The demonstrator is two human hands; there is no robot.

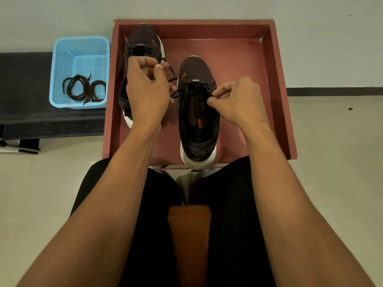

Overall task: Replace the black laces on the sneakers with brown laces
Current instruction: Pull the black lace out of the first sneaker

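1. Head view, the work: both sneakers stand inside the red tray (238, 59), which keeps them from sliding. The near sneaker (199, 125) is at the tray's front middle with its heel toward the person, so the eyelets face up within reach. The far sneaker (143, 38) is in the tray's back left corner, waiting its turn.
2. Head view, the hands: the right hand (238, 100) is curled, with fingertips pinching the black lace (186, 91) at the near sneaker's upper eyelets. This probably loosens a crossing. The left hand (147, 90) is also curled, pinching a free end of the lace over the tray's left half and holding the slack taut and out of the way.
3. Head view, the supply: the brown laces (85, 88) lie coiled in a blue basket (80, 41) just outside the tray's left wall, untouched but ready for threading. Unlacing looks to be at an early stage.
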